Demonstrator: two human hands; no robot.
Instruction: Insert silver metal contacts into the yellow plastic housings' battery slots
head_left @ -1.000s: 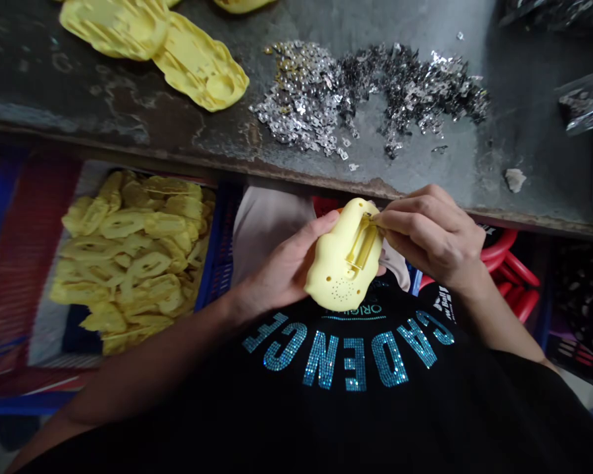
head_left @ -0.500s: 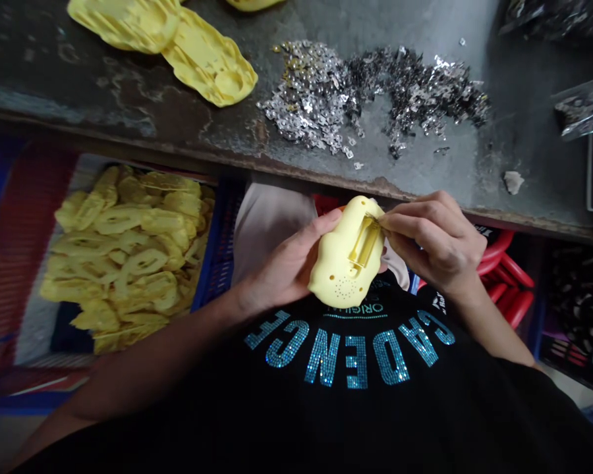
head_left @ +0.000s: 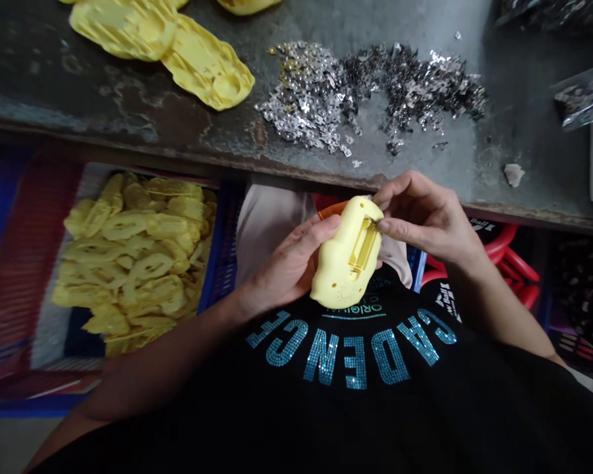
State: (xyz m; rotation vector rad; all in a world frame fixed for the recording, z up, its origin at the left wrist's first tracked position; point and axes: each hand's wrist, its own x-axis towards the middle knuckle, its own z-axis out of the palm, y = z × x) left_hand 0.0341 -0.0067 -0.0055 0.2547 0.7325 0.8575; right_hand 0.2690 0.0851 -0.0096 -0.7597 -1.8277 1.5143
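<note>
My left hand (head_left: pixel 296 260) is closed round a yellow plastic shell (head_left: pixel 333 263), tilted in front of my chest. The shell's outer face shows a long open battery compartment (head_left: pixel 363 247), screw holes and a cluster of small holes. At the compartment's upper end is a small dark metal battery contact (head_left: pixel 373 223). My right hand (head_left: pixel 420 214) has its thumb tip against this contact, while the index finger reaches to the shell's top edge. The tip of that finger is partly hidden. On the metal table beyond lies a pile of small metal contact plates (head_left: pixel 311 99).
Yellow shell halves (head_left: pixel 207 69) lie on the metal table (head_left: pixel 479 171), its front edge just beyond my hands. To the left stands a crate (head_left: pixel 217 243) full of yellow parts (head_left: pixel 138 250). Red ring-shaped things (head_left: pixel 511 263) are below right. A plastic bag (head_left: pixel 583 99) lies at far right.
My right hand's index finger has lifted from the compartment to the shell's top edge, with the thumb now showing at the contact. My left hand still holds the shell in about the same place.
</note>
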